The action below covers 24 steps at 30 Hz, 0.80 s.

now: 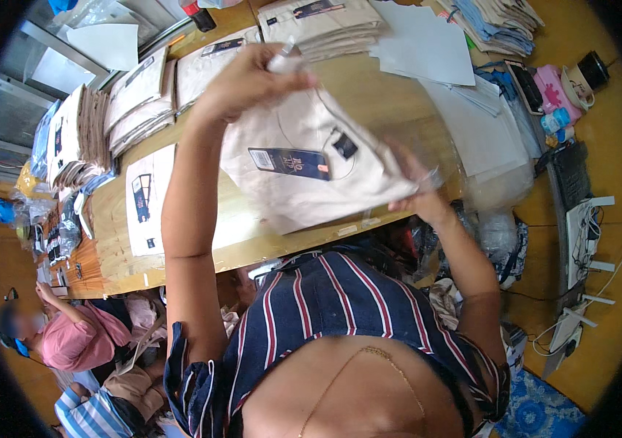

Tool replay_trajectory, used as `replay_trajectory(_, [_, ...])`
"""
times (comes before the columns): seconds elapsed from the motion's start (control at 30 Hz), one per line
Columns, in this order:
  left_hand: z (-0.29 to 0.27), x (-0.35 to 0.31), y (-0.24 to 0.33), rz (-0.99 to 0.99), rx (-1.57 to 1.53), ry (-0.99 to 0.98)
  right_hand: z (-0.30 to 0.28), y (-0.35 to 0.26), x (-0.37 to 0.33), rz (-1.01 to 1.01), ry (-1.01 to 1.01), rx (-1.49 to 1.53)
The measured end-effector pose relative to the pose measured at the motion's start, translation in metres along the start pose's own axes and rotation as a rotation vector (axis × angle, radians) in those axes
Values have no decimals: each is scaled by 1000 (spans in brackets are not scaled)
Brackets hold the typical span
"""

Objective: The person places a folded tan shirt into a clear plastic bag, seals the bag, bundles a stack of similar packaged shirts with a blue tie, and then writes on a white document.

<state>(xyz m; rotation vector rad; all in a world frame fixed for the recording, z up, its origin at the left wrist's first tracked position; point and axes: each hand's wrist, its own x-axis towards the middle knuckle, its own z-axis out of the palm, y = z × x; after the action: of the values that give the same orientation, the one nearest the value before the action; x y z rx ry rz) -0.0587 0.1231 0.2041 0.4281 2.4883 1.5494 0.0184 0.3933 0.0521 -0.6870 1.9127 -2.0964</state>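
Observation:
A folded cream T-shirt (pixel 303 197) with a dark hang tag (pixel 290 163) and a dark neck label hangs tilted above the table, apparently inside a clear plastic bag. My left hand (pixel 256 80) is closed at its upper edge, with a bit of whitish crumpled plastic (pixel 287 61) at the fingertips. At the lower right corner, my right hand (pixel 422 191) grips the shirt and its plastic, slightly blurred by motion. Beneath lies the wooden table (pixel 391 109). Another folded cream shirt (pixel 151 201) with dark tags lies flat, left of my left forearm.
Stacks of folded cream garments (pixel 77 135) line the table's far side. White sheets (pixel 428 44) and clear plastic bags (pixel 501 182) lie to the right, near a pink object (pixel 555 87) and a white router (pixel 581 241). A person in pink (pixel 84 336) sits at the lower left.

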Motion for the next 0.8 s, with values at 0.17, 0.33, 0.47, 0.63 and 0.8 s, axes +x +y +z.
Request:
replay_trajectory(0.17, [-52, -9, 9, 143, -174, 261, 1, -80, 103, -187, 231, 159])
replay_trajectory(0.33, [-49, -28, 3, 400, -128, 565, 2, -130, 119, -463, 357, -416])
replay_trajectory(0.47, [-16, -68, -61, 520, -54, 345, 0, -82, 64, -438, 140, -578])
replay_trajectory(0.63, [77, -134, -184, 397, 298, 37, 5, 48, -29, -10, 38, -667])
replay_trajectory(0.8, [101, -163, -168, 375, 361, 150, 29, 50, -50, -53, 241, -540])
